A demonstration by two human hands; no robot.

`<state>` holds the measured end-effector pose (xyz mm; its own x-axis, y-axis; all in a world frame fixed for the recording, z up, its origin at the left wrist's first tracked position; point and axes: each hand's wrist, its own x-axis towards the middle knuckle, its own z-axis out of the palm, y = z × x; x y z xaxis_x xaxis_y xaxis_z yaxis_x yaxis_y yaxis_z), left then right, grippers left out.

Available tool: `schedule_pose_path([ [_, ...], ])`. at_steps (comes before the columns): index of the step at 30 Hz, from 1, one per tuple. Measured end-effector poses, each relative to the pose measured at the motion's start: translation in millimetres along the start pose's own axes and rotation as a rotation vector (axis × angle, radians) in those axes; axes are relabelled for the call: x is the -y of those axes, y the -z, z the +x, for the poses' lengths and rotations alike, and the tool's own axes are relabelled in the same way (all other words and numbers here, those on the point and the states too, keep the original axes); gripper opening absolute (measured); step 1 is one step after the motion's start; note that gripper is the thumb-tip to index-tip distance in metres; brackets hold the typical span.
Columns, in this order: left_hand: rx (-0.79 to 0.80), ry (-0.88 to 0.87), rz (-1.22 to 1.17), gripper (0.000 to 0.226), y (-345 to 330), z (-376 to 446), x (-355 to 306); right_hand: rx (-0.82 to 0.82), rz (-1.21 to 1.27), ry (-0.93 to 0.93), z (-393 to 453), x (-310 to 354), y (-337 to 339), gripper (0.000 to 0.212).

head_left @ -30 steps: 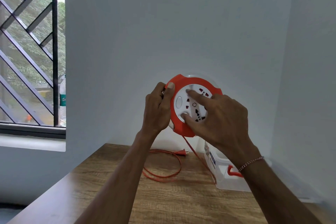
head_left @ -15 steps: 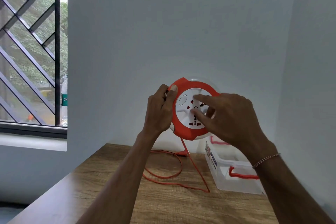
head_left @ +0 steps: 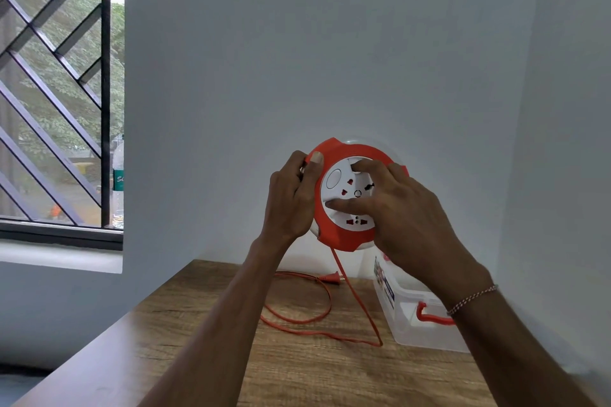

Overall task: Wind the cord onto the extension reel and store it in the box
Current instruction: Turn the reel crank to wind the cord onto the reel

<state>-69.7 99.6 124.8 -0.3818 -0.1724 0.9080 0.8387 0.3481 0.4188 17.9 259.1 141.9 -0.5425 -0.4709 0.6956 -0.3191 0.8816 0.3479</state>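
The person held the orange-and-white extension reel (head_left: 350, 195) up in the air above the wooden table (head_left: 205, 357). The left hand (head_left: 291, 198) was clamped on the reel's left rim, thumb pressed along the orange edge. The right hand (head_left: 400, 221) lay across the white socket face, fingers (head_left: 344, 205) spread and pressing on it. Below the reel, the orange cord (head_left: 355, 297) hung down and looped over the table, its plug (head_left: 330, 278) lying below the reel. A clear plastic box (head_left: 410, 317) stood below and right of the reel.
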Motion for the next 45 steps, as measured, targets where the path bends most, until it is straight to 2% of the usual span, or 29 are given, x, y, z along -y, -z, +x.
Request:
schedule_pose_path([
  [7, -0.007, -0.006, 0.006, 0.037, -2, -1, -1, -0.049, -0.004, -0.042, -3, -2, -7, 0.064],
  [11, 0.002, 0.000, -0.018, 0.035, 0, -2, -1, -0.188, 0.053, -0.082, -6, -6, -16, 0.062],
  [15, -0.018, -0.019, -0.029, 0.035, 0, 0, -2, -0.309, 0.124, -0.229, -3, -3, -21, 0.063],
  [19, -0.015, -0.038, -0.028, 0.032, -1, 0, -2, -0.308, 0.186, -0.334, 0, 4, -21, 0.076],
  [23, -0.001, -0.044, -0.038, 0.030, 0, -1, -2, -0.323, 0.156, -0.309, -1, 3, -18, 0.076],
  [26, -0.001, -0.046, -0.043, 0.027, 0, -1, -3, -0.370, 0.171, -0.226, -1, 0, -16, 0.066],
  [31, -0.027, -0.045, -0.054, 0.017, 4, -1, -6, -0.438, 0.144, -0.088, -1, -4, -12, 0.032],
  [34, -0.037, -0.035, -0.053, 0.016, 7, 0, -7, -0.314, 0.165, -0.063, 0, -6, -7, 0.030],
  [38, -0.033, -0.045, -0.059, 0.015, 7, 1, -9, -0.100, 0.115, -0.014, -2, 0, -6, 0.048],
  [45, -0.020, -0.058, -0.059, 0.015, 4, 0, -6, -0.121, 0.040, -0.052, -1, 5, -15, 0.056],
])
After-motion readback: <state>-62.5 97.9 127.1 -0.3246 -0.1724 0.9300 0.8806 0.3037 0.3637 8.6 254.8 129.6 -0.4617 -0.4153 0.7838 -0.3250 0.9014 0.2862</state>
